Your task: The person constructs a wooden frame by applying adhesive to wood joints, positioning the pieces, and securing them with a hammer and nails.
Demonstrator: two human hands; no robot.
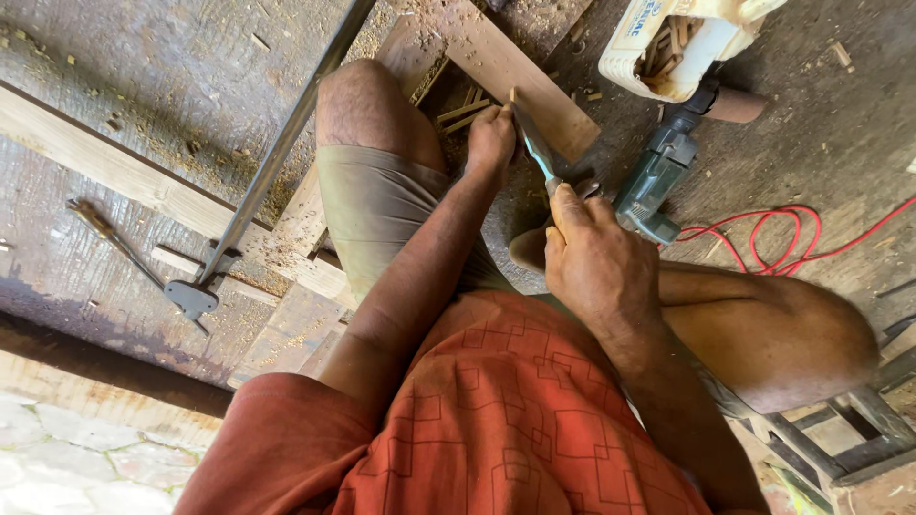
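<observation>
A: In the head view, what is each hand doing?

B: The left hand [492,139] sits far of the bent left knee, fingers curled and pinched on a thin wooden peg [512,98] that it holds upright against the end of a flat wooden plank [520,72]. The right hand [593,257] is nearer, closed in a fist round the teal handle of a chisel [536,148]; the blade slants up and away until its tip meets the peg beside the left fingers.

A: So where does the peg stand in the scene?

B: Far centre, touching the left hand, with a few more thin wooden sticks [463,110] lying just left of it on the floor.

A: And around them?

B: Just right of the right hand lies a green power drill [658,176], and beyond it a white plastic container [682,43] holding small wood pieces. A red cable [773,243] loops on the floor at the right. To the left, a long metal bar clamp [277,157] runs diagonally across a pale wooden beam [143,181], and a screwdriver [114,238] rests near its lower end. Sawdust is strewn over the concrete floor [143,57]. The person wears an orange patterned shirt [496,410] and khaki shorts [377,205].
</observation>
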